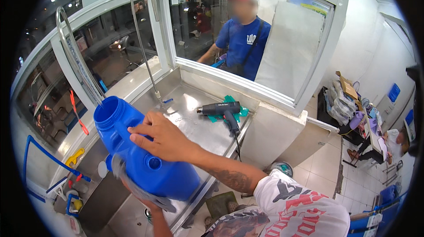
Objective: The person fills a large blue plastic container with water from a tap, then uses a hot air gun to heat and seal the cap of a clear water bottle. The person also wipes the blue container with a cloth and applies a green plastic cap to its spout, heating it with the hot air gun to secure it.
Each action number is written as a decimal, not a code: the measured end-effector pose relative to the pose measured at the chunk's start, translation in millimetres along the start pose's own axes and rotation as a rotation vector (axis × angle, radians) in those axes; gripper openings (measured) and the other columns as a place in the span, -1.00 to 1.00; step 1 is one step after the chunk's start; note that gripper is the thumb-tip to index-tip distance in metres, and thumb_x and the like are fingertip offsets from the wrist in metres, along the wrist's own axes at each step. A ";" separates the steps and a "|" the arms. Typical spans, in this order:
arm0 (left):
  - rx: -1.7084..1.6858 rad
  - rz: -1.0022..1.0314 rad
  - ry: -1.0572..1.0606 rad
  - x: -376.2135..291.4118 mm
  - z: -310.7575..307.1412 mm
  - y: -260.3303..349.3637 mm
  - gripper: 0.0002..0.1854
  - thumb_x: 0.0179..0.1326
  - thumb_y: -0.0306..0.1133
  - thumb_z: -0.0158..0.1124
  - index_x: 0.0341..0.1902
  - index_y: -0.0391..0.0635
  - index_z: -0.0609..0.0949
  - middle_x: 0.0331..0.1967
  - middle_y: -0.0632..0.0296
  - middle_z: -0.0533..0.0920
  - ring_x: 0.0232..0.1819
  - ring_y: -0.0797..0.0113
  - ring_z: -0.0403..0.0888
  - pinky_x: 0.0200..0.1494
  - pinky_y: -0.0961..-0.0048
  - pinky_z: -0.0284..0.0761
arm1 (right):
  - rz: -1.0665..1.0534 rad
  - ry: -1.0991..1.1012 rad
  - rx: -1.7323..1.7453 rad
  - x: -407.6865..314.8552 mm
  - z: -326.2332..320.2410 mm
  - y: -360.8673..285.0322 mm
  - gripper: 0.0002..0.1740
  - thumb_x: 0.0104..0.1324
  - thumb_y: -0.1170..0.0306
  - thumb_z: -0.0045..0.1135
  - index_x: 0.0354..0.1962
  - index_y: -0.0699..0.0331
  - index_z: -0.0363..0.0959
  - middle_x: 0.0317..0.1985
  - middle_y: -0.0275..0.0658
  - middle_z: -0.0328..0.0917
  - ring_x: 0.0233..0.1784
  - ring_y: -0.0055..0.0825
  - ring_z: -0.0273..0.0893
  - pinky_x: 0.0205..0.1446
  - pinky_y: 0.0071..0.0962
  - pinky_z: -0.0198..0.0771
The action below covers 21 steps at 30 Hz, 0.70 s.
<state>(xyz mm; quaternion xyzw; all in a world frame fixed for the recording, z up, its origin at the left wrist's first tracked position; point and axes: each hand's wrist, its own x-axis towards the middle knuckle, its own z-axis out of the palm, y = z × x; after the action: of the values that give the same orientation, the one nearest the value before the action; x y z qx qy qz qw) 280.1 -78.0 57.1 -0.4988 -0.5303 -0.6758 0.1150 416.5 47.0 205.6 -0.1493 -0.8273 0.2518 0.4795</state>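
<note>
A blue plastic jug (165,177) is tilted over the steel sink, its wide threaded mouth (107,113) uncapped and facing up and left. My right hand (162,137) is closed around the jug's top handle (122,131). Low on the jug's near side, my left hand (135,189) presses a grey cloth (155,200) against the wall; both are blurred and partly hidden by the jug. A small round opening (154,162) shows on the shoulder. Behind the jug stand a blue cap-like piece (109,162) and a white disc (102,169).
A heat gun (218,108) lies on green strips (243,111) on the steel counter (185,104). Gooseneck faucets (144,41) rise at the back. Beyond the window (205,22) stands a person (245,35). A yellow tool (74,157) sits on the ledge; another person (396,141) sits far right.
</note>
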 end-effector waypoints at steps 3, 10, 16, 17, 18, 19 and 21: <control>-0.101 -0.365 0.154 -83.3 53.7 13.2 -0.27 0.52 0.10 -0.22 0.52 -0.24 0.27 0.50 -0.05 0.31 0.55 -0.06 0.19 0.56 0.06 0.07 | -0.021 0.046 0.003 0.0 -0.6 0.9 -0.64 0.45 0.15 0.17 -0.02 0.21 0.69 -0.31 -0.15 0.40 -0.18 -0.23 0.40 -0.09 -0.26 0.31; -0.179 -0.597 0.252 -98.8 16.1 5.5 -0.21 0.52 0.16 -0.30 0.55 -0.26 0.22 0.51 -0.07 0.29 0.53 -0.03 0.23 0.53 0.08 0.15 | 0.001 0.011 0.011 -4.0 -1.1 4.2 -0.58 0.48 0.08 0.04 -0.02 0.20 0.67 -0.22 -0.13 0.49 -0.06 -0.18 0.41 0.00 -0.10 0.30; -0.390 -0.452 -0.197 45.6 -29.0 -0.5 -0.27 0.58 0.08 -0.33 0.51 -0.30 0.27 0.40 -0.10 0.45 0.48 -0.04 0.33 0.53 0.01 0.16 | -0.094 0.000 -0.047 1.9 0.7 12.5 -0.60 0.49 0.13 0.06 0.00 0.23 0.66 -0.34 -0.17 0.49 -0.17 -0.19 0.43 -0.05 -0.20 0.30; -0.131 -0.242 -0.277 65.3 -34.0 -4.5 -0.31 0.60 0.04 -0.34 0.48 -0.30 0.31 0.36 -0.10 0.50 0.47 -0.03 0.35 0.55 -0.02 0.12 | -0.245 0.060 -0.115 3.3 0.3 12.4 -0.60 0.50 0.15 0.05 0.02 0.25 0.65 -0.37 -0.16 0.50 -0.20 -0.19 0.43 -0.06 -0.20 0.32; -0.006 -0.027 -0.395 81.0 -40.2 -7.9 -0.34 0.61 0.02 -0.35 0.44 -0.28 0.38 0.33 -0.10 0.53 0.48 -0.04 0.36 0.56 -0.04 0.07 | -0.367 0.082 -0.172 4.0 -1.3 11.7 -0.60 0.51 0.17 0.04 0.04 0.26 0.65 -0.39 -0.15 0.50 -0.22 -0.19 0.43 -0.07 -0.19 0.33; 0.098 0.201 -0.478 93.8 -45.3 -12.8 -0.36 0.62 0.00 -0.36 0.40 -0.26 0.44 0.30 -0.10 0.56 0.48 -0.05 0.36 0.57 -0.06 0.02 | -0.254 0.010 -0.091 3.8 -1.7 9.7 -0.61 0.51 0.19 0.05 0.04 0.27 0.65 -0.40 -0.15 0.50 -0.24 -0.21 0.43 -0.09 -0.21 0.33; 0.106 0.251 -0.479 92.9 -43.2 -22.4 -0.35 0.62 0.04 -0.34 0.34 -0.22 0.52 0.32 -0.11 0.54 0.51 -0.11 0.31 0.59 -0.05 -0.04 | -0.101 -0.061 0.003 2.6 -5.0 5.4 -0.63 0.50 0.23 0.08 0.05 0.30 0.65 -0.41 -0.17 0.46 -0.27 -0.28 0.40 -0.13 -0.28 0.31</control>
<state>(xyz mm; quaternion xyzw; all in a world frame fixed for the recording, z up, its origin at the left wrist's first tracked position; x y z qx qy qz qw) 196.7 -70.0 120.2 -0.6996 -0.5111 -0.4903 0.0948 419.6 54.0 206.5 -0.0990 -0.8475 0.2331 0.4664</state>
